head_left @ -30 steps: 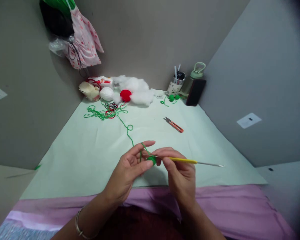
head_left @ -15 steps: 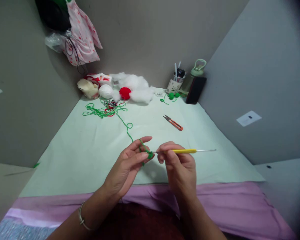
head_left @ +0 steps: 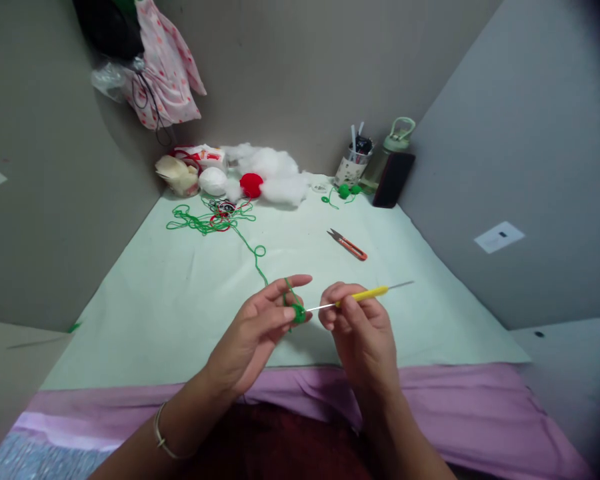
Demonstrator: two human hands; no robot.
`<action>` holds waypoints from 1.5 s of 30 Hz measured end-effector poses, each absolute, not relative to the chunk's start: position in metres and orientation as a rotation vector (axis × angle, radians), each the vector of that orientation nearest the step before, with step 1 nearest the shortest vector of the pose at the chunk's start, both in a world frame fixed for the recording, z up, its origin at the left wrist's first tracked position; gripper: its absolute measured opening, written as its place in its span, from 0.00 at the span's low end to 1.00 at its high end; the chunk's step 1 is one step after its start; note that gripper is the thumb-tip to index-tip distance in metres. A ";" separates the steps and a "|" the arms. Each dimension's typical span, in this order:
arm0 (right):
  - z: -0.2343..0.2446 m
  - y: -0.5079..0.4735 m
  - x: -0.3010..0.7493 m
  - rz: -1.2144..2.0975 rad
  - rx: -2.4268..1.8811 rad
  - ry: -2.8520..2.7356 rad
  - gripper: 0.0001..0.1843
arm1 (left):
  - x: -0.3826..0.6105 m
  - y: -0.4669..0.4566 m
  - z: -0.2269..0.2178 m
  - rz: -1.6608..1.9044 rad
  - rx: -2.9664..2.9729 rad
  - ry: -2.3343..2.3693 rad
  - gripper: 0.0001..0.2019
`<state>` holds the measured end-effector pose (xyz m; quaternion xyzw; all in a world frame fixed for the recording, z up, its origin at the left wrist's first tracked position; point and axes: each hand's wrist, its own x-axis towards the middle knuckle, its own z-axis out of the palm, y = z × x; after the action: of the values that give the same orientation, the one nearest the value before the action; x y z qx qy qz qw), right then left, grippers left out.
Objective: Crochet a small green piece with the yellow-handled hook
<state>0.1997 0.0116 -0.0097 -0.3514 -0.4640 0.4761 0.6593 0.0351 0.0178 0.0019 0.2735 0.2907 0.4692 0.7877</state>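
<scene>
Between the thumb and fingers of my left hand point(head_left: 255, 330) is a small green crochet piece point(head_left: 299, 313). Green yarn point(head_left: 258, 261) loops over the raised index finger and trails back to a loose tangle. My right hand point(head_left: 363, 327) is closed around a crochet hook point(head_left: 370, 294) with a yellow grip and metal at both ends. The hook's near tip touches the green piece; whether it is inside a stitch is too small to tell. The other end points up to the right.
Orange thread snips point(head_left: 347, 245) lie beyond my right hand. Farther back are the tangled yarn point(head_left: 200, 220), a red yarn ball point(head_left: 251, 185), white stuffing point(head_left: 280, 180) and small green balls point(head_left: 344, 191). A phone point(head_left: 393, 180) leans against a bottle point(head_left: 396, 141) beside a pen cup point(head_left: 351, 167).
My right hand has drawn slightly right, and the hook has tilted, its outer end rising. The green piece has turned a little in my left fingers.
</scene>
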 end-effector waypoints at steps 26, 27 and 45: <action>-0.007 -0.003 0.203 0.318 -0.868 -1.746 0.15 | 0.033 0.010 0.000 1.256 1.189 1.028 0.16; -0.009 -0.004 0.202 0.179 -0.880 -1.813 0.16 | 0.035 0.010 0.000 1.265 1.133 1.004 0.17; -0.011 0.010 0.193 0.909 -0.778 -1.233 0.09 | 0.037 0.012 0.005 1.041 0.696 0.706 0.24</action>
<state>0.1929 0.0099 -0.0112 -0.3428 -0.5436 0.4007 0.6530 0.0375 0.0120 0.0052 0.3189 0.3232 0.4770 0.7525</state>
